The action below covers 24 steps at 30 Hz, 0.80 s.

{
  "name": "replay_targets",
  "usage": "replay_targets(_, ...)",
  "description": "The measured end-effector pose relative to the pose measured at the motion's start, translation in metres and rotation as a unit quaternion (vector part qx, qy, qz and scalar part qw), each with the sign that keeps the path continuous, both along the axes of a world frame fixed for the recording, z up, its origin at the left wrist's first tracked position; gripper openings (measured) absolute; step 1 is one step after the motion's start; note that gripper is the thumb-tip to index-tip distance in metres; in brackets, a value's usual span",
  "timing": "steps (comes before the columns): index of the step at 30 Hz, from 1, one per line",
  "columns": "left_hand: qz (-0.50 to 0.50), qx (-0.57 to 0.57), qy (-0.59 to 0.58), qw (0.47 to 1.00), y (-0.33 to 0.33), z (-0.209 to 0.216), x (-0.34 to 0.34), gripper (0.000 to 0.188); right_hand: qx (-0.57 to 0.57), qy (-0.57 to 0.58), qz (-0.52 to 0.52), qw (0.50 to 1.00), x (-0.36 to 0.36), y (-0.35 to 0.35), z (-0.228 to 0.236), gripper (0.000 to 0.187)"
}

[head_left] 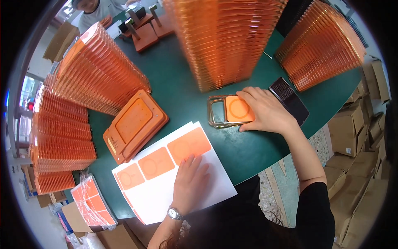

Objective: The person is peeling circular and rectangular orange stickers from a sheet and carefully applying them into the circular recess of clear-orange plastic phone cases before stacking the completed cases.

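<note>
My right hand (263, 110) grips the right end of a clear phone case (216, 122) that lies on the green table. An orange rectangular sticker (239, 108) with a ring mark covers much of the case, and my palm hides the far right part. My left hand (191, 182), wearing a wristwatch, rests with fingers stretched on a white sticker sheet (207, 174). The fingertips touch the lower edge of one of its orange stickers (189, 146); the other stickers beside it carry the same ring mark.
Left of the sheets sits an orange block-like fixture (134, 124). Tall orange stacks of cases (232, 45) rise at the back, left and right. A dark phone (290, 101) lies beyond my right hand. A wrapped sheet pack (93, 203) is at lower left. Another person (97, 12) sits across the table.
</note>
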<state>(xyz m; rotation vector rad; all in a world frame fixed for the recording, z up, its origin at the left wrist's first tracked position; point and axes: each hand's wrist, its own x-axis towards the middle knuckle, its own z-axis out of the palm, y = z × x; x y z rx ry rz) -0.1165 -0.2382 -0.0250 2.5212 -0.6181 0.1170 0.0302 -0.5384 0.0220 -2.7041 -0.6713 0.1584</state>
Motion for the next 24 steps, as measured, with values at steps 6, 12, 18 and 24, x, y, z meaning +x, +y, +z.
replay_targets(6, -0.017, -0.015, 0.000, 1.000, -0.003, 0.006, 0.004, 0.031, -0.033, 0.034, -0.002, 0.999, -0.002, -0.002, 0.005, 0.096)
replay_targets(12, -0.058, -0.046, 0.004, 0.997, -0.027, 0.011, 0.022, 0.039, -0.012, 0.026, -0.009, 1.000, -0.005, -0.007, 0.003, 0.093)
replay_targets(18, -0.068, -0.045, 0.011, 0.997, -0.031, 0.008, 0.025, 0.041, -0.013, 0.023, -0.016, 1.000, -0.006, -0.011, 0.002, 0.094)
replay_targets(24, -0.060, -0.043, 0.016, 0.997, 0.001, 0.008, -0.006, 0.032, -0.043, -0.065, 0.009, 0.997, -0.008, -0.004, 0.005, 0.093)
